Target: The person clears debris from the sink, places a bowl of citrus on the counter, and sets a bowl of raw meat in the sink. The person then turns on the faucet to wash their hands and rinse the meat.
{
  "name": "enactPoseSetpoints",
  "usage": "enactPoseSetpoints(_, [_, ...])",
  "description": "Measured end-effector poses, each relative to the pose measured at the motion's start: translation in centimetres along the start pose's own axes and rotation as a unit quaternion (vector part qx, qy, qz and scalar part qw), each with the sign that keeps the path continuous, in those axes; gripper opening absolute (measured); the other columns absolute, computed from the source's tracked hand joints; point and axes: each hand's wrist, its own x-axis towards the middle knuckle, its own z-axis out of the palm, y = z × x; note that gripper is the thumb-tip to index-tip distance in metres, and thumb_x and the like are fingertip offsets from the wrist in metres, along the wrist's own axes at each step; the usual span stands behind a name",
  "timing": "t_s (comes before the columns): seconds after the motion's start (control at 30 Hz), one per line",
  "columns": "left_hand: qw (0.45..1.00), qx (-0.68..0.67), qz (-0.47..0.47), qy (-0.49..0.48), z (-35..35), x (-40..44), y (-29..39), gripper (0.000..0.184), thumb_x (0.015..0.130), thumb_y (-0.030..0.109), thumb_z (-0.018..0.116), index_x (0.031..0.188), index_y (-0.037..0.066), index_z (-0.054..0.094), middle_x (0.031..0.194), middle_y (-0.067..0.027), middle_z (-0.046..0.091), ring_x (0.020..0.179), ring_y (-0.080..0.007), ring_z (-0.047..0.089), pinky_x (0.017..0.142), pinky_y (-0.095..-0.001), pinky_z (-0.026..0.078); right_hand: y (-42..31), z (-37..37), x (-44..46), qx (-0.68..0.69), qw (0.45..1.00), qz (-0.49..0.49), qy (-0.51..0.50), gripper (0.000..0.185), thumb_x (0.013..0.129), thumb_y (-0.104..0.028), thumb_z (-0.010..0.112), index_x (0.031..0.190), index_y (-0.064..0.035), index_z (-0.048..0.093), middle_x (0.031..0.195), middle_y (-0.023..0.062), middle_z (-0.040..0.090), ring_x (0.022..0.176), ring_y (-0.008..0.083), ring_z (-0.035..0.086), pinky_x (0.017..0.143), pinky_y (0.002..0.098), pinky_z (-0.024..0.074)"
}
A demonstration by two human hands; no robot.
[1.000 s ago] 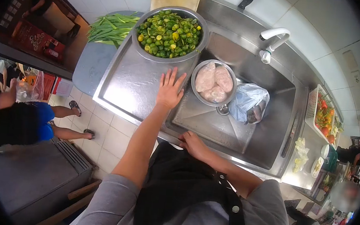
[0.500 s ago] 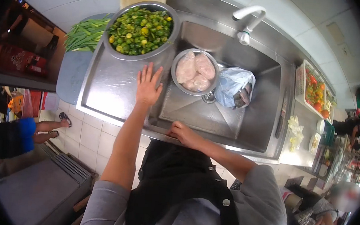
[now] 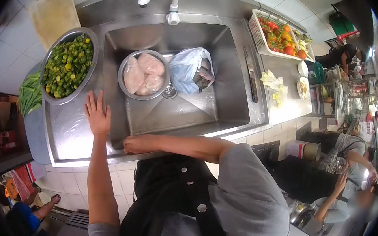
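Note:
My left hand (image 3: 98, 115) lies flat on the steel drainboard (image 3: 64, 127), fingers spread, holding nothing. It is just below a large steel basin of cut green and yellow citrus fruit (image 3: 69, 62). My right hand (image 3: 138, 144) rests on the front rim of the sink (image 3: 182, 140), fingers curled in a loose fist with no object visible in it. In the sink stands a steel bowl (image 3: 121, 83) holding raw, pale pink chicken pieces (image 3: 144, 72). Beside it sits a light blue plastic bag (image 3: 184, 70), open, with dark fish-like pieces (image 3: 204, 74) showing.
A white faucet (image 3: 173, 15) rises behind the sink. Along the right side lie a knife (image 3: 252, 78), pale plastic gloves (image 3: 274, 86) and a white basket (image 3: 257, 34) of tomatoes and peppers. Leafy greens (image 3: 30, 93) and a cutting board (image 3: 54, 9) are left. Other people work at right.
The view has swung to the right, so the sink sits further left and more of the right-hand kitchen shows. Both hands keep their places on the drainboard and rim.

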Motion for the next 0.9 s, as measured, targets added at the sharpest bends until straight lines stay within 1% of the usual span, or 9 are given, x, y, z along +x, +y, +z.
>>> enactPoseSetpoints(0.33, [0.999,0.026,-0.009,-0.016,-0.2,0.0,0.1,0.062,0.086,0.027,0.053,0.144,0.026,0.03,0.154,-0.0089,0.018,0.141,-0.0322,0.017,0.114,-0.0486,0.011,1.2,1.9,0.9,-0.012,0.998,0.003,0.06,0.016,0.082,-0.016,0.058,0.092,-0.0033,0.058,0.091,0.013,0.059,0.088,0.0321,0.059,0.075,0.0415,0.0479])
enactPoseSetpoints(0.47, [1.0,0.024,-0.002,-0.012,-0.2,0.0,0.2,0.062,0.086,0.027,0.053,0.144,0.026,0.032,0.154,-0.0086,0.018,0.141,-0.0319,0.017,0.114,-0.0477,0.012,2.5,-1.0,-1.3,0.069,0.954,0.274,0.097,0.012,0.08,-0.009,0.06,0.089,-0.0023,0.055,0.086,0.0157,0.06,0.085,0.0311,0.061,0.076,0.0395,0.048])
enactPoseSetpoints(0.5, [1.0,0.022,0.003,-0.01,-0.2,0.1,0.2,0.062,0.086,0.027,0.053,0.144,0.026,0.032,0.154,-0.0086,0.018,0.141,-0.0319,0.017,0.114,-0.0477,0.012,2.8,-2.5,-3.2,-0.001,0.944,0.252,0.213,0.012,0.08,-0.007,0.06,0.09,-0.0018,0.055,0.088,0.0161,0.062,0.085,0.0311,0.061,0.077,0.0391,0.0485])
enactPoseSetpoints(0.67, [1.0,0.026,-0.003,-0.007,-0.3,0.1,0.5,0.062,0.086,0.027,0.052,0.144,0.025,0.032,0.154,-0.0088,0.018,0.14,-0.0317,0.018,0.114,-0.0471,0.012,1.6,-15.9,-20.3,-0.284,0.7,0.351,0.553,0.014,0.081,-0.01,0.06,0.092,-0.0015,0.062,0.097,0.0163,0.062,0.094,0.0322,0.058,0.08,0.0403,0.0468])
enactPoseSetpoints(0.7, [1.0,0.023,0.0,-0.004,-0.2,0.1,0.5,0.062,0.086,0.027,0.052,0.144,0.025,0.032,0.154,-0.0088,0.018,0.14,-0.0317,0.018,0.114,-0.0471,0.012,0.1,-19.2,-23.9,-0.394,0.619,0.412,0.54,0.022,0.081,-0.019,0.063,0.096,-0.0032,0.063,0.101,0.016,0.061,0.097,0.0323,0.056,0.08,0.0432,0.0458])
enactPoseSetpoints(0.73, [1.0,0.027,-0.002,-0.006,-0.1,0.1,0.4,0.062,0.085,0.027,0.052,0.144,0.025,0.032,0.154,-0.0089,0.018,0.14,-0.032,0.018,0.114,-0.0471,0.012,0.6,-21.1,-28.1,-0.535,0.43,0.468,0.557,0.034,0.079,-0.03,0.066,0.101,-0.0046,0.063,0.107,0.0165,0.059,0.101,0.0353,0.053,0.08,0.0463,0.0449])
enactPoseSetpoints(0.8, [1.0,0.026,-0.003,-0.006,0.0,0.1,0.3,0.062,0.084,0.028,0.054,0.143,0.022,0.034,0.153,-0.0112,0.02,0.14,-0.0324,0.018,0.114,-0.0486,0.011,0.2,-25.2,-37.2,-0.528,0.26,0.609,0.531,0.068,0.079,-0.059,0.059,0.124,-0.0086,0.052,0.126,0.0288,0.043,0.106,0.0467,0.047,0.086,0.0532,0.043])
enactPoseSetpoints(0.87, [1.0,0.003,0.007,0.002,0.3,0.4,0.3,0.062,0.084,0.027,0.054,0.143,0.021,0.035,0.152,-0.0129,0.021,0.14,-0.033,0.018,0.113,-0.0497,0.011,-1.4,-28.8,-43.2,-0.316,0.21,0.743,0.551,0.097,0.071,-0.077,0.052,0.141,-0.0119,0.037,0.144,0.0315,0.025,0.13,0.0517,0.028,0.103,0.0567,0.03])
enactPoseSetpoints(0.9, [1.0,-0.019,0.013,0.007,0.2,0.1,-0.1,0.062,0.084,0.027,0.055,0.143,0.019,0.036,0.152,-0.0145,0.023,0.14,-0.0335,0.018,0.113,-0.0509,0.011,-1.3,-30.0,-46.8,-0.257,0.265,0.753,0.544,0.102,0.069,-0.079,0.053,0.146,-0.0162,0.029,0.15,0.0245,0.018,0.136,0.045,0.022,0.108,0.0563,0.0232])
